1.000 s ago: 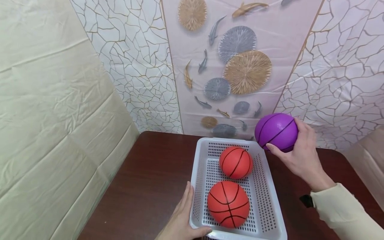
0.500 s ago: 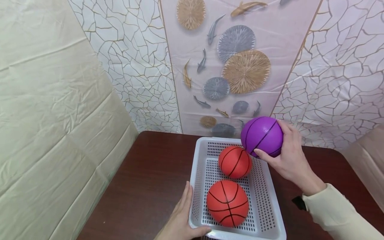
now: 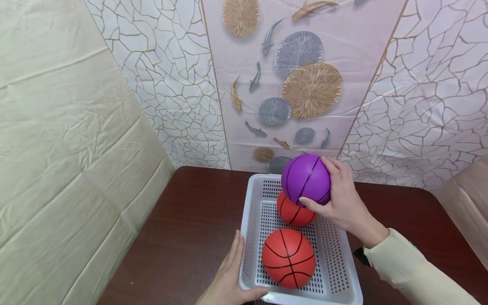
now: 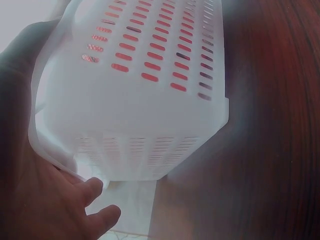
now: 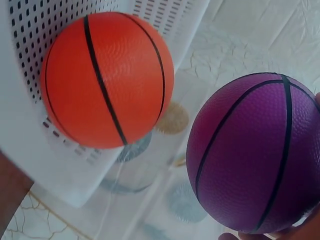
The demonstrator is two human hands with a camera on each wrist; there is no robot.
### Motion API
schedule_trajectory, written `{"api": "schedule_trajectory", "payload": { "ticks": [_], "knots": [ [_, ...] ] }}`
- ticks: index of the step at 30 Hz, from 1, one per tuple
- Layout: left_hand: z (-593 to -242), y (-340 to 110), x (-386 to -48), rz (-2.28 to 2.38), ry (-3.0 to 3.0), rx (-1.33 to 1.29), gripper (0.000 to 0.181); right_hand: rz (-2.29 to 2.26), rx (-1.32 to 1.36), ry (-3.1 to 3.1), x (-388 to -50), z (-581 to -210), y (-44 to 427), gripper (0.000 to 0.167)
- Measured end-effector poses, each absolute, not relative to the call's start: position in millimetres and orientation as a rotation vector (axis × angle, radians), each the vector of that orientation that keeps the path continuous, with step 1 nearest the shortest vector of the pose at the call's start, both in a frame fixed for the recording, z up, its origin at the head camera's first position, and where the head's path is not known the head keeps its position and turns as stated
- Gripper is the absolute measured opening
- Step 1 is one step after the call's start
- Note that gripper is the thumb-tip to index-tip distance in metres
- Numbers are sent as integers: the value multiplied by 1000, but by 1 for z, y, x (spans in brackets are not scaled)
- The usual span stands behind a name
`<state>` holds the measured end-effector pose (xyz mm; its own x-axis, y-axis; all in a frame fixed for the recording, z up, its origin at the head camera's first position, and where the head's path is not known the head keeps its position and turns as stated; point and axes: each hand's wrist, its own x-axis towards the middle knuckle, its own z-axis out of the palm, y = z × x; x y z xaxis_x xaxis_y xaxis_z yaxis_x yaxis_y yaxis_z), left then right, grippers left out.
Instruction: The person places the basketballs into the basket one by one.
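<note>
A purple mini basketball (image 3: 306,180) is held up by my right hand (image 3: 345,201), thumb on the near side and fingers on the far right side. It hangs over the back of a light grey plastic basket (image 3: 343,258) and partly hides a red mini basketball (image 3: 296,212) inside. Nearer the front of the basket lies another red mini basketball (image 3: 288,258). My left hand (image 3: 228,275) touches the basket's front left corner, fingers straight along its outer side and thumb on the front rim. In the right wrist view, the purple ball (image 5: 255,155) is apart from an orange-red ball (image 5: 107,80).
The basket stands on a dark brown table (image 3: 183,228), close to its back edge. Behind it hangs a patterned cloth (image 3: 274,76) with fish and round motifs. A cream fabric wall (image 3: 76,161) runs along the left.
My right hand has carried the purple ball leftward and slightly down, from beyond the basket's right rim to above the rear red ball. The left hand and basket stay about where they were.
</note>
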<state>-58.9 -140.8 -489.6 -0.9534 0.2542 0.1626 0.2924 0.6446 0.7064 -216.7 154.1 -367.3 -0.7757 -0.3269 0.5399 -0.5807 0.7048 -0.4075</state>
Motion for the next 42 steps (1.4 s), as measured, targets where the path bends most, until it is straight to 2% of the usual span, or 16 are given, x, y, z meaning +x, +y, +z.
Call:
{"api": "schedule_trajectory", "payload": {
  "ticks": [26, 33, 42],
  "knots": [
    [-493, -143, -60, -1225, -2792, -478, 126, 740, 858, -2532, -217, -377, 118, 105],
    [-492, -140, -61, -1256, -2822, -481, 127, 628, 889, -2663, -214, -371, 132, 104],
    [-490, -141, -61, -1217, -2832, -489, 127, 665, 781, -2691, -212, -364, 161, 88]
  ]
}}
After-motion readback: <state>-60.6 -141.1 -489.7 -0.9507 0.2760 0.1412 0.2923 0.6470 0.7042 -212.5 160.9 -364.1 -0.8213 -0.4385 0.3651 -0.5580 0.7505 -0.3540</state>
